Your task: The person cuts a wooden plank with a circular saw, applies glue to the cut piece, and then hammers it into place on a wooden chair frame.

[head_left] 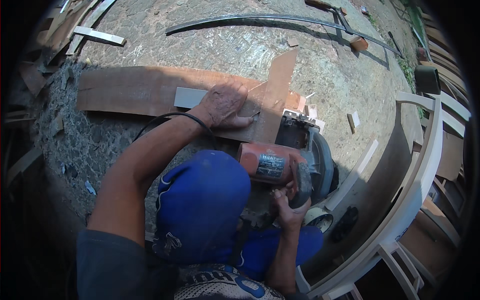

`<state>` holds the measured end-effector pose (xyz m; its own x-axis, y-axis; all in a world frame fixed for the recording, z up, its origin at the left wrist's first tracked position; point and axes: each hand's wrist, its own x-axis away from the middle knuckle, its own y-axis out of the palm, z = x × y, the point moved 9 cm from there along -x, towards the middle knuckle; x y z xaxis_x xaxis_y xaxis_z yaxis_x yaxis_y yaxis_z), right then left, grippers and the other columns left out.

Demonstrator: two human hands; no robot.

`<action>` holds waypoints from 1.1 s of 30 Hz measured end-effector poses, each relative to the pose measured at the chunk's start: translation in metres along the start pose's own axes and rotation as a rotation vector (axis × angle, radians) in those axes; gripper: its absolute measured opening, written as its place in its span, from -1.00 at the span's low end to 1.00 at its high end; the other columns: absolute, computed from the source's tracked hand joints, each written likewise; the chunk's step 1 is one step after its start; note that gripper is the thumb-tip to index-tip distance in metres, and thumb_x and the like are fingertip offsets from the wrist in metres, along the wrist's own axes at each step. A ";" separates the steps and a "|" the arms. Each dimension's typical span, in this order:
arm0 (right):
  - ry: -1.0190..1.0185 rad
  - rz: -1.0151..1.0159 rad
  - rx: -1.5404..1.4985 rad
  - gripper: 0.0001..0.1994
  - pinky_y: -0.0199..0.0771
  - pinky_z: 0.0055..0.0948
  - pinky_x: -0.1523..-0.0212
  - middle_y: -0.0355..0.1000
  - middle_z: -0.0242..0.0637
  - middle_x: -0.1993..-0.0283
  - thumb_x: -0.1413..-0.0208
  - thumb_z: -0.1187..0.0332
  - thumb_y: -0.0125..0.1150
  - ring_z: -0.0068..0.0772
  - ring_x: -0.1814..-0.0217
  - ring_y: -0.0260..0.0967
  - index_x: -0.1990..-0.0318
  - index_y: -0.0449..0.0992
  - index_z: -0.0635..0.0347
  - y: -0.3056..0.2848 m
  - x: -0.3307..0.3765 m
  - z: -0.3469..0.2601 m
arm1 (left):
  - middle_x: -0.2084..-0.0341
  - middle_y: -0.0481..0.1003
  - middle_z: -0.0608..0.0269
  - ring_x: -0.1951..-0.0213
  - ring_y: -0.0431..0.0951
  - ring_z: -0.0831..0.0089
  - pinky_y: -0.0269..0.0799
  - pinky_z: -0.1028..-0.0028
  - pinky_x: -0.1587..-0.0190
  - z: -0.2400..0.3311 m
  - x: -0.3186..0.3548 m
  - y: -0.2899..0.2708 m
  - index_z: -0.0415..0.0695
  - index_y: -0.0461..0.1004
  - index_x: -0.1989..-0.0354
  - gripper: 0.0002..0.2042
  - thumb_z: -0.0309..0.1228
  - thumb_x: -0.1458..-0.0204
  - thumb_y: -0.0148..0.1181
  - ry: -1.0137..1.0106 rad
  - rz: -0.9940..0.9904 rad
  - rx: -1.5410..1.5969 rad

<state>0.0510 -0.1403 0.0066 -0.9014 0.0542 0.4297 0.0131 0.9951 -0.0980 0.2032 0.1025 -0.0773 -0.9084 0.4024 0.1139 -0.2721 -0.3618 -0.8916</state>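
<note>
A wide brown plank [120, 90] lies across the ground in front of me. My left hand [227, 105] presses down on it, fingers curled over a pale wood strip [189, 97] and thumb stretched to the right. Just right of the thumb, a thin brown board [281, 77] lies crosswise over the plank's end. My right hand [290, 207] is wrapped round the rear handle of a red circular saw [250, 157]. The saw's metal base plate sits close to the crosswise board's near end. Its blade is hidden, and the fingertips of my left hand are mostly out of sight.
A black cord [170, 115] loops by my left forearm. A long dark metal bar [250, 17] lies at the far side. Small offcuts [353, 121] are scattered to the right, beside a curved pale wooden frame [425, 175]. Scrap wood is piled far left.
</note>
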 end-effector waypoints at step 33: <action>0.025 0.016 -0.022 -0.68 0.33 -0.61 0.50 0.39 -0.38 0.41 -0.07 0.60 0.30 -0.66 0.48 0.32 0.04 0.35 0.34 0.004 -0.016 -0.007 | 0.33 0.47 -0.09 0.13 0.53 0.03 0.44 0.16 -0.01 -0.003 0.001 0.001 -0.34 0.45 0.33 -0.36 0.15 0.11 0.31 0.007 0.024 0.025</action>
<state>0.0683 -0.1367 0.0060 -0.8898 0.0718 0.4506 0.0371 0.9957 -0.0854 0.2031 0.1057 -0.0792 -0.9126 0.3989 0.0893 -0.2579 -0.3924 -0.8829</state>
